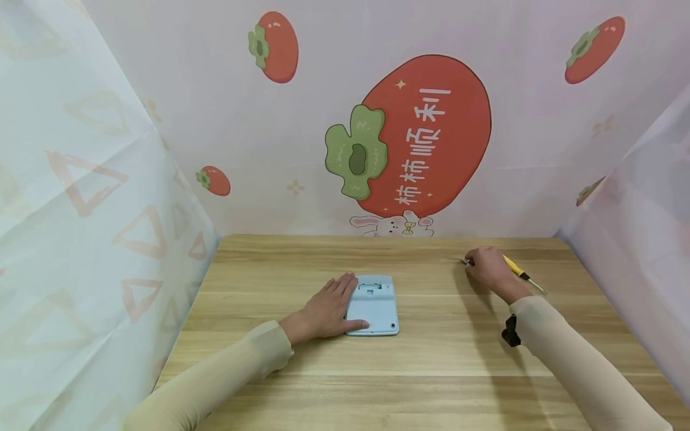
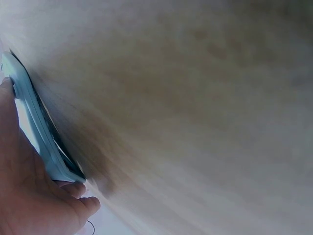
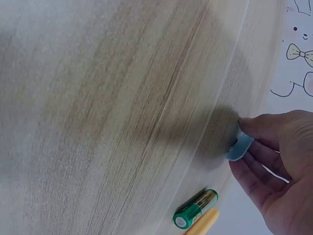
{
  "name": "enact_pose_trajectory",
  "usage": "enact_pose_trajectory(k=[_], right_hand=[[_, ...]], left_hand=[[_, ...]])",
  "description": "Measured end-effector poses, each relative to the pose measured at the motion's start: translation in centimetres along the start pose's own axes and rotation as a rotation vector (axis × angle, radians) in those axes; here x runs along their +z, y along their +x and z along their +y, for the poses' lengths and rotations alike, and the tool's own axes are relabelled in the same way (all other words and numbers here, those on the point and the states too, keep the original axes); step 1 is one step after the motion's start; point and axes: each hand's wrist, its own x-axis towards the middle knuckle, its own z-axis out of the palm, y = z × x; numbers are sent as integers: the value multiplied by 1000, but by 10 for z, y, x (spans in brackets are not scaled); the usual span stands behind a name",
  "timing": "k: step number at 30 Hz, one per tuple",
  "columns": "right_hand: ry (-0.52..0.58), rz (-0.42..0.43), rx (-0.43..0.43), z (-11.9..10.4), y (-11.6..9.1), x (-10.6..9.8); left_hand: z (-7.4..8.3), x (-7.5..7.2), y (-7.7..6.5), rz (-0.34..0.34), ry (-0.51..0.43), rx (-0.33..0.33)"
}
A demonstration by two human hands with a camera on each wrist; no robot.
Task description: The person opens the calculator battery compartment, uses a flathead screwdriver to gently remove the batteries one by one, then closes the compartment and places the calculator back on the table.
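Observation:
A light blue calculator-like device (image 1: 380, 311) lies on the wooden table with its back up and a small compartment (image 1: 370, 287) uncovered near its top. Against its left side rests my left hand (image 1: 331, 308), fingers fairly straight along the edge and thumb stretched over the lower part. At the back right, my right hand (image 1: 489, 267) pinches a small light blue cover (image 3: 240, 147) between thumb and fingers, just over the tabletop. Next to that hand lie a green battery (image 3: 196, 209) and a screwdriver with a yellow handle (image 1: 512, 264); the battery is hidden in the head view.
The wooden table (image 1: 431, 371) meets a printed backdrop (image 1: 280, 131) at its far edge. Sheets of the same kind of covering (image 1: 81, 251) rise at the left and right sides. A black item (image 1: 511, 332) hangs at the right sleeve's cuff.

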Motion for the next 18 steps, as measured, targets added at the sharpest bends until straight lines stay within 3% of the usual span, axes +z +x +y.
enact_pose_trajectory(k=[18], right_hand=[[13,-42,34,-4,4,2]], left_hand=[[0,-1,-1,0,1,5]])
